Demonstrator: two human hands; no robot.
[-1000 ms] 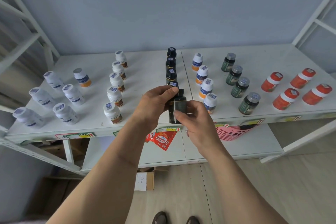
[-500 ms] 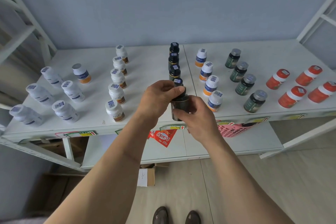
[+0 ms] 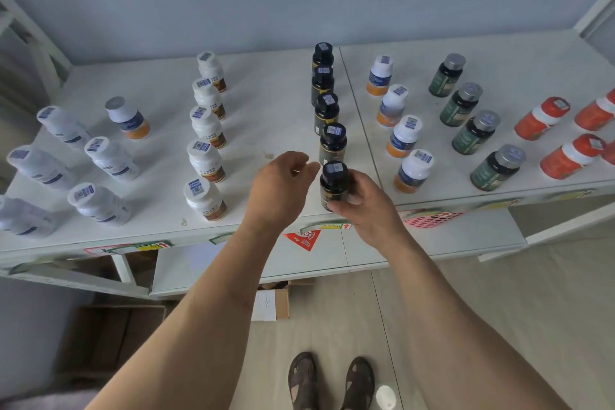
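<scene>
A black bottle point(image 3: 333, 184) with a barcode sticker on its cap stands upright at the front edge of the white shelf point(image 3: 273, 110), at the near end of a row of black bottles point(image 3: 327, 110). My right hand point(image 3: 364, 206) grips its body from the right. My left hand point(image 3: 283, 184) hovers just left of the cap with loosely curled fingers, holding nothing and apart from the bottle.
Rows of bottles fill the shelf: white ones point(image 3: 206, 129) to the left, clear-wrapped ones point(image 3: 63, 163) far left, blue-labelled ones point(image 3: 399, 136), green ones point(image 3: 472, 129) and red ones point(image 3: 565, 136) to the right. A pink basket point(image 3: 429, 219) sits on the lower shelf.
The black bottle has come down from mid-air onto the shelf's front edge. My left hand has let go of its cap and drawn back to the left.
</scene>
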